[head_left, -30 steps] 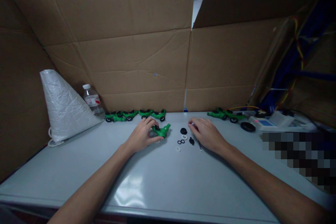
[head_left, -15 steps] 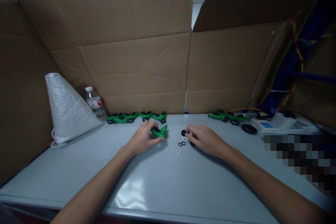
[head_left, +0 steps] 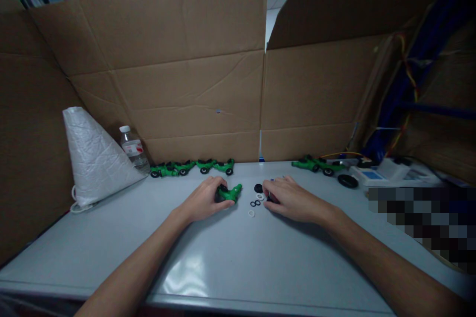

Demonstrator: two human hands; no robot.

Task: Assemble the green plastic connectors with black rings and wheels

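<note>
My left hand (head_left: 206,199) is closed around a green toy car (head_left: 233,193), its green nose pointing right and its other end partly covered by my fingers. My right hand (head_left: 288,198) has thumb and fingers pinched over a small black part (head_left: 272,199) just above the table; most of that part is hidden. Beside those fingertips lie a black disc (head_left: 258,188) and a white ring (head_left: 260,197). Two small black rings (head_left: 255,203) and another white ring (head_left: 252,213) rest a little nearer on the table.
Several green toy cars (head_left: 173,168) line the back left, and more green cars (head_left: 316,164) stand at the back right beside a black ring (head_left: 347,181) and a white device (head_left: 394,173). A silvery bag (head_left: 96,158) and a water bottle (head_left: 134,151) lean by the cardboard wall (head_left: 186,89).
The green car in my left hand has moved slightly right and turned a little. My right hand's fingers now show a black part between them. The whole view has shifted slightly.
</note>
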